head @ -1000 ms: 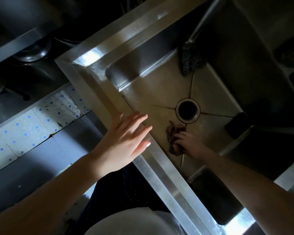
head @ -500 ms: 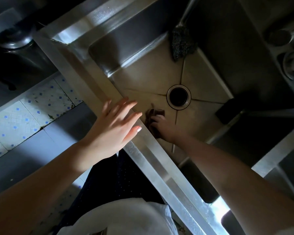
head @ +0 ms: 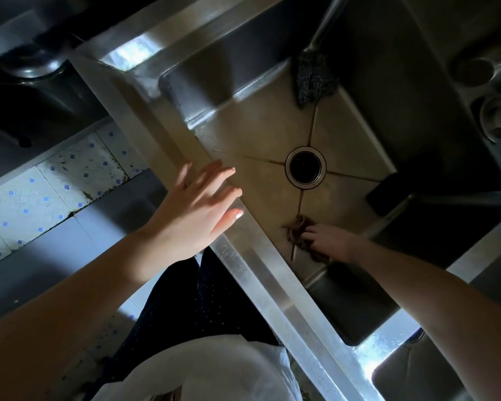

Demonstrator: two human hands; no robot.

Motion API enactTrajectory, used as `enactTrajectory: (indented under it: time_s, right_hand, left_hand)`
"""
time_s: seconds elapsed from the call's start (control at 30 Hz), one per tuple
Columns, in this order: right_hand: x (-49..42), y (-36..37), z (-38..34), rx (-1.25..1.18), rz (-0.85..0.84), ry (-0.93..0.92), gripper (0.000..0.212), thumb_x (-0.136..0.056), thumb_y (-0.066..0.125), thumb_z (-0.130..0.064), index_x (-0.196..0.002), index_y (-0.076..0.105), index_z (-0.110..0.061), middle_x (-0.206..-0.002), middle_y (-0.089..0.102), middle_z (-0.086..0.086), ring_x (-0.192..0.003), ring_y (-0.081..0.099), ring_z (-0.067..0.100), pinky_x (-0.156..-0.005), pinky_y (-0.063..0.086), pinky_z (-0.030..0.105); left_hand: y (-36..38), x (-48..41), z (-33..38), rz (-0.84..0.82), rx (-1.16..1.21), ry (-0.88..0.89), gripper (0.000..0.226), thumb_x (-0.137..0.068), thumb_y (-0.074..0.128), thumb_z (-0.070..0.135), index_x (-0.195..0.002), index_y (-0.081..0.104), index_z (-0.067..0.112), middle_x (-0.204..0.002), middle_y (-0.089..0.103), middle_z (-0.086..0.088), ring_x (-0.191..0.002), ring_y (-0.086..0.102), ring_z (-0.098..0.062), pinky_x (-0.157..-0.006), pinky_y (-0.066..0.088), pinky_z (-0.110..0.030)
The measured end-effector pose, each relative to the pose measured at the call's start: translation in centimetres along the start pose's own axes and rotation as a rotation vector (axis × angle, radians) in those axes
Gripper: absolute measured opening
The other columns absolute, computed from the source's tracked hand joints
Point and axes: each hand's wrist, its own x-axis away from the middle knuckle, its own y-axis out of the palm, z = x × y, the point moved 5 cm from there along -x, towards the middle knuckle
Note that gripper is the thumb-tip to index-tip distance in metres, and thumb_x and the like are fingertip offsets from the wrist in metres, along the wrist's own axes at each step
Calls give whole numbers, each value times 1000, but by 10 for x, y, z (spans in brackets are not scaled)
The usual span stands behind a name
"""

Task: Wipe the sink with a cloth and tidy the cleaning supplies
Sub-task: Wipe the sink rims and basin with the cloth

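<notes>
Moved: cloth (head: 297, 230), from 8 to 6 o'clock of drain (head: 305, 166). Right hand (head: 330, 241) bunches it; left hand (head: 197, 209) spread at sink rim (head: 261, 277). Advice: flatten cloth, overlap strokes.

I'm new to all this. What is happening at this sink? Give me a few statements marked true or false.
1. The right hand holds a brown cloth on the floor of the sink. True.
2. The cloth covers the drain. False: the drain is uncovered, apart from the cloth.
3. The left hand grips a sponge. False: its fingers are straight and it holds nothing.
4. A dark scouring pad lies at the sink's far side. True.
</notes>
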Motion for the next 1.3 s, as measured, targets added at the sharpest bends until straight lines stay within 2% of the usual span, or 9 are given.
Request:
enactTrajectory:
  time_s: [0.17, 0.27, 0.37, 0.53, 0.7, 0.83, 0.97, 1.1, 1.3]
  right_hand:
    - [3, -11, 35, -195, 212, 362, 32, -90, 53, -17, -120, 63, -11, -145, 39, 8, -132, 38, 24, -103, 32, 24]
    - [3, -13, 35, -534, 437, 678, 30, -81, 54, 1, -107, 63, -10, -128, 47, 18, -104, 55, 32, -79, 44, 25]
    - [-6, -9, 20, -650, 407, 688, 25, -76, 60, 6, -97, 68, -4, -138, 38, 15, -112, 51, 34, -94, 43, 30]
    - [-1, 5, 13, -719, 383, 674, 28, -85, 55, 0, -110, 65, -4, -125, 50, 18, -113, 46, 30, -92, 38, 29]
    - [29, 20, 34, -826, 460, 1066, 27, -88, 51, -11, -114, 59, -9, -116, 59, 14, -104, 55, 31, -90, 45, 35]
    - [48, 30, 52, -857, 469, 1175, 27, -91, 46, -10, -114, 61, -9, -117, 61, 15, -109, 57, 33, -94, 45, 41]
    - [53, 34, 59, -949, 414, 1337, 28, -85, 64, -17, -112, 63, -9, -123, 57, 13, -113, 54, 32, -95, 47, 43]
    - [55, 39, 58, -1009, 357, 1372, 41, -84, 68, -21, -122, 57, -9, -134, 47, 15, -121, 49, 32, -98, 46, 42]
    - [38, 48, 20, -1104, 346, 1313, 44, -89, 60, -23, -127, 51, -4, -135, 49, 19, -128, 44, 34, -106, 39, 40]
  left_hand:
    - [-4, -3, 2, -12, 22, 5, 40, -92, 39, 39, -107, 64, 12, -126, 54, -14, -119, 48, -32, -98, 34, -55]
    - [-8, -8, 7, -20, 48, 19, 43, -91, 38, 38, -109, 64, 10, -124, 54, -15, -117, 51, -32, -98, 33, -56]
    - [-10, -11, 15, -23, 50, 47, 41, -91, 38, 38, -106, 64, 10, -123, 55, -15, -116, 52, -31, -97, 34, -55]
    - [-9, -21, 28, -25, 22, 100, 39, -90, 41, 39, -103, 66, 12, -122, 57, -14, -116, 53, -31, -98, 34, -54]
    - [-1, -29, 37, -48, -32, 185, 38, -91, 40, 39, -100, 65, 13, -121, 57, -13, -114, 54, -29, -96, 32, -51]
    - [3, -33, 41, -60, -35, 202, 38, -91, 41, 39, -99, 67, 12, -120, 58, -13, -110, 56, -30, -96, 30, -51]
    - [4, -37, 45, -75, -18, 223, 40, -91, 40, 38, -100, 67, 10, -119, 59, -14, -107, 57, -32, -94, 34, -54]
    - [5, -41, 51, -105, -11, 252, 40, -92, 40, 37, -98, 67, 9, -117, 60, -16, -105, 58, -33, -90, 36, -54]
    - [7, -41, 58, -197, 12, 226, 43, -88, 38, 40, -98, 67, 10, -117, 60, -15, -106, 58, -34, -92, 37, -55]
